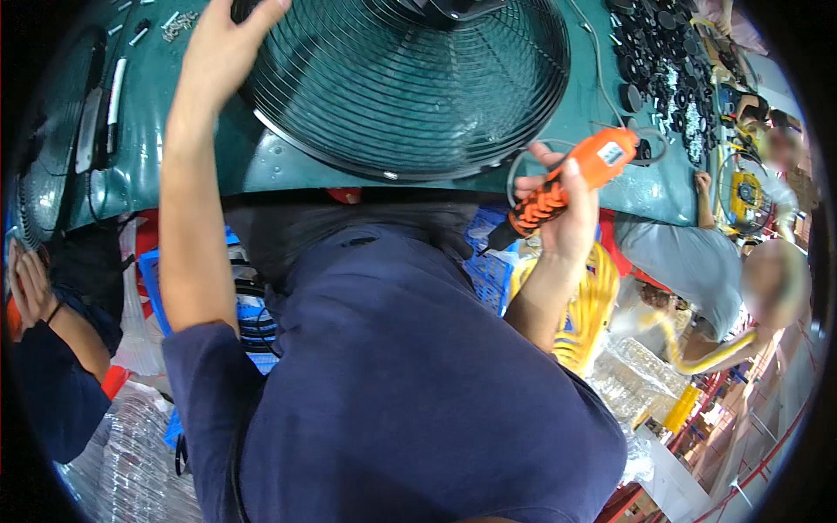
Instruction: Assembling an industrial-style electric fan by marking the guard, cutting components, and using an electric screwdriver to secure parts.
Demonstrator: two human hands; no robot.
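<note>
A round black wire fan guard (418, 131) lies on the green table, cut off by the upper edge of the picture. My left hand (222, 48) is at its left rim, with the thumb over the wires and the other fingers partly out of the picture; it appears to grip the rim. In my right hand (567, 205) is an orange and black electric screwdriver (588, 166), held by its handle in front of the guard's right side. The tool is tilted, its black end pointing down and left. A grey cord runs near it.
Screws (180, 26) lie at the table's far left, near a white marker-like stick (116, 91). Black round parts (667, 22) and screws crowd the right. Blue crates (488, 244) and coiled yellow hose (588, 305) are below the green table (288, 166). Other people work on both sides.
</note>
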